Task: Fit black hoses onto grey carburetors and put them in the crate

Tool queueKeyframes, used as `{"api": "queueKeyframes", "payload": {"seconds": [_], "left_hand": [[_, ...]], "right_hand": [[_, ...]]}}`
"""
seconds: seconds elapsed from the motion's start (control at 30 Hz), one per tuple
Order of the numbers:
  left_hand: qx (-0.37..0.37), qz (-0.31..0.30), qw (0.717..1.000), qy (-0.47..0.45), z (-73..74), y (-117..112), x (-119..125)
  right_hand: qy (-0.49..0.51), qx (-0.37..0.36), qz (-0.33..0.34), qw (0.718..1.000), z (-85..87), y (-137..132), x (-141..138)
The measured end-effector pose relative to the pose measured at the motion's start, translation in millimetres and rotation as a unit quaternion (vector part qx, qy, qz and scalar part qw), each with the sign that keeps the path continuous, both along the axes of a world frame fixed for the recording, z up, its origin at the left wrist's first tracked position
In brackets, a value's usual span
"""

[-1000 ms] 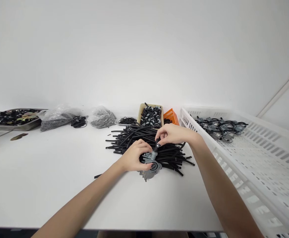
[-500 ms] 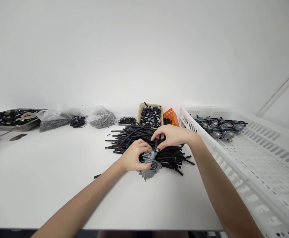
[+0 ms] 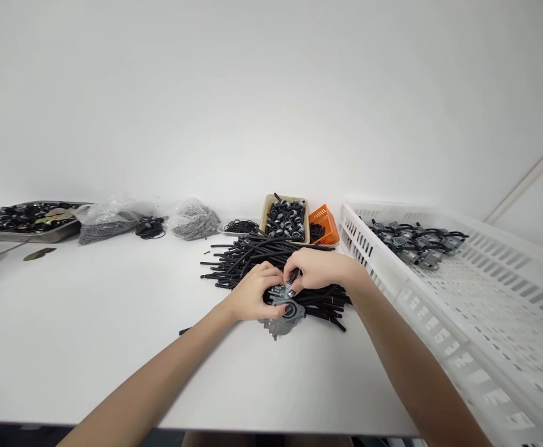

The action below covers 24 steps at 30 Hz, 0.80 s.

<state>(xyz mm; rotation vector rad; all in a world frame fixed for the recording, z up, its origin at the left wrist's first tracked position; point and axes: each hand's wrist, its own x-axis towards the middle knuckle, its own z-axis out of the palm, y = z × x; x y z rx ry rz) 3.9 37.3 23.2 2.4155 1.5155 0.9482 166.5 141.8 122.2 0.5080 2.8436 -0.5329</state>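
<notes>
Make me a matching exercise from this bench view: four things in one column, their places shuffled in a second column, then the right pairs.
Things:
1. grey metal part
2. orange basket
3. white crate
4. black tubes

Places:
A. between the cream bin and a larger container
B. in a loose heap on the table
C. gripped by the left hand
D. at the far right of the view

Pairs: 1-C, 2-A, 3-D, 4-B

Metal part (image 3: 280, 326) grey; hoses (image 3: 234, 259) black; basket (image 3: 331, 225) orange; crate (image 3: 394, 287) white.
</notes>
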Motion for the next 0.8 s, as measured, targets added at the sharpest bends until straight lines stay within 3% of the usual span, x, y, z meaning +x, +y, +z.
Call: {"api": "queueKeyframes", "payload": {"seconds": [0.4, 0.8], "left_hand": [[0.005, -0.003, 1.0, -0.011, -0.9, -0.5, 0.4], [0.007, -0.008, 1.0, -0.011, -1.5, 0.3, -0.1]], "right_hand": [[0.011, 0.07, -0.026, 0.997, 0.9, -14.7, -4.8], [-0.006, 0.076, -0.033, 0.997, 1.3, -17.5, -5.2]]}}
